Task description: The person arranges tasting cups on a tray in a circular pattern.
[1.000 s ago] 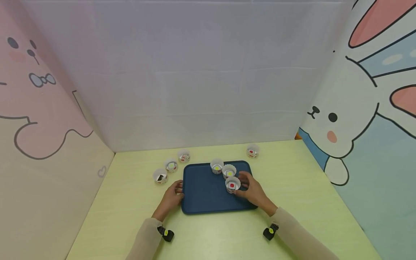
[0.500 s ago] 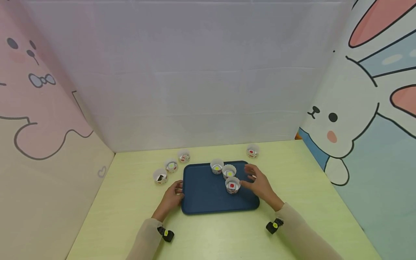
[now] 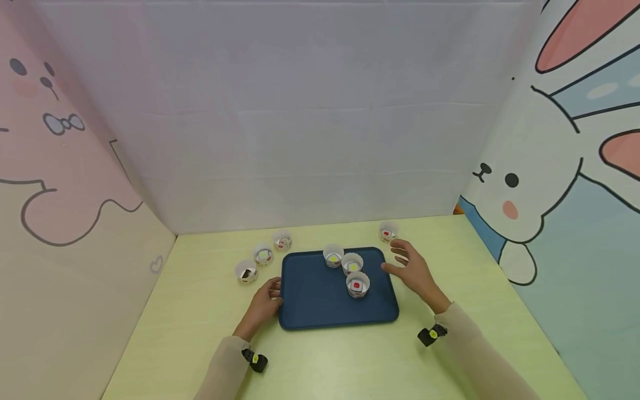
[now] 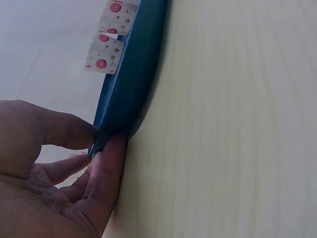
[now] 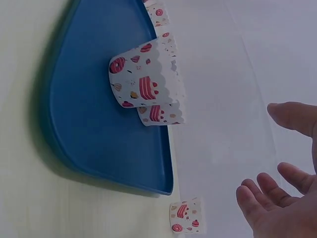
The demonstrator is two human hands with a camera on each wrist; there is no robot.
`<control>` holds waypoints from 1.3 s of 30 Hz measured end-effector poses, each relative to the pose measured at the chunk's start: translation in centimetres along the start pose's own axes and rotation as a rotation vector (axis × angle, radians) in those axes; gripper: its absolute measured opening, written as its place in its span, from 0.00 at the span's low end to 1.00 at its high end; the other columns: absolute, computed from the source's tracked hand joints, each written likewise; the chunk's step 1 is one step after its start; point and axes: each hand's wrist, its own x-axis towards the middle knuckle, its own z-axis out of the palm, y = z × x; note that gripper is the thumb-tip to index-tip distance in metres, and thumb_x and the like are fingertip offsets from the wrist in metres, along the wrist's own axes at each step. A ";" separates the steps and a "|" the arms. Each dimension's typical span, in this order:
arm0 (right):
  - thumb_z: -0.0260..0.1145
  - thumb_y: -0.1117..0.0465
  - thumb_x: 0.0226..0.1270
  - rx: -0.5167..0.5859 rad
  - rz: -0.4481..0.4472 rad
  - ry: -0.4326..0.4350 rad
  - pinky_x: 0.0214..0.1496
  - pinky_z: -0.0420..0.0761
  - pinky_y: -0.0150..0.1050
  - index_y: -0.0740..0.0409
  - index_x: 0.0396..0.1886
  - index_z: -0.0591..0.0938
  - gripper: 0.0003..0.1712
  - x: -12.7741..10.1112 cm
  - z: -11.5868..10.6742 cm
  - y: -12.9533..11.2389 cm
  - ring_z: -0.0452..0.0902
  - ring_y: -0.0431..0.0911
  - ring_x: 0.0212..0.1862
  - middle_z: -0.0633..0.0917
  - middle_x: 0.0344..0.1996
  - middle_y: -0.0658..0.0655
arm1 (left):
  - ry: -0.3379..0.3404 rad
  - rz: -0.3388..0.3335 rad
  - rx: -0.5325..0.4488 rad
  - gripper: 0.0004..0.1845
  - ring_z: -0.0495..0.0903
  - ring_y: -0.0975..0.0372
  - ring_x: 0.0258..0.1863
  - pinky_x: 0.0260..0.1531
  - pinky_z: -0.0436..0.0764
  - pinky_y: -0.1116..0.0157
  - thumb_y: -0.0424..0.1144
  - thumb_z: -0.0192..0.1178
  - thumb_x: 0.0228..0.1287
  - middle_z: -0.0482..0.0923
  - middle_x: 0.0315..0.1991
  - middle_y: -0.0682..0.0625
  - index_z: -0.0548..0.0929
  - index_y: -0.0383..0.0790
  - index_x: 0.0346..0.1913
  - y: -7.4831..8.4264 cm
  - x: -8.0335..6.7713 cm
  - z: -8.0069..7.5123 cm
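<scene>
Left hand pinches tray rim — grip clear only at wrist.

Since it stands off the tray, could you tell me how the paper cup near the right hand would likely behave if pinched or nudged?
The paper cup looks thin-walled with a scalloped rim, so it probably dents when pinched. It seems light and would likely slide or tip under the right hand.

Dark blue tray; white cups printed with pink cakes.
</scene>
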 end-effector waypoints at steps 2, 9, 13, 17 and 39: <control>0.72 0.57 0.61 0.003 0.002 0.019 0.70 0.69 0.54 0.61 0.72 0.62 0.43 0.4 -0.5 0.3 0.65 0.62 0.70 0.68 0.69 0.67 | -0.004 0.005 0.001 0.32 0.78 0.49 0.53 0.32 0.82 0.62 0.25 0.56 0.59 0.75 0.56 0.38 0.69 0.35 0.69 0.0 0.0 0.0; 0.72 0.55 0.61 0.029 0.031 0.062 0.71 0.67 0.53 0.59 0.72 0.63 0.43 1.1 -2.1 0.4 0.64 0.60 0.71 0.67 0.70 0.64 | -0.009 -0.003 -0.006 0.31 0.77 0.49 0.53 0.31 0.81 0.63 0.25 0.56 0.59 0.75 0.57 0.38 0.69 0.36 0.69 0.0 0.0 -0.1; 0.72 0.55 0.61 0.036 0.039 0.078 0.71 0.67 0.53 0.59 0.72 0.62 0.43 1.5 -2.7 0.6 0.64 0.60 0.72 0.66 0.70 0.64 | -0.010 0.003 0.002 0.31 0.77 0.49 0.52 0.30 0.81 0.63 0.25 0.56 0.59 0.75 0.56 0.38 0.69 0.35 0.69 0.1 0.0 -0.2; 0.72 0.55 0.62 0.046 0.043 0.090 0.71 0.67 0.53 0.61 0.73 0.61 0.44 1.9 -3.3 0.8 0.64 0.60 0.71 0.66 0.70 0.65 | -0.010 -0.002 -0.005 0.31 0.77 0.50 0.52 0.29 0.81 0.62 0.25 0.56 0.59 0.75 0.56 0.38 0.69 0.35 0.69 0.1 0.1 -0.2; 0.70 0.54 0.64 0.040 0.079 0.093 0.73 0.63 0.56 0.57 0.76 0.55 0.48 5.1 -4.8 1.7 0.59 0.62 0.73 0.62 0.73 0.66 | -0.006 -0.003 -0.006 0.32 0.77 0.50 0.53 0.30 0.80 0.62 0.25 0.56 0.59 0.75 0.56 0.38 0.69 0.35 0.69 -0.4 0.3 -0.1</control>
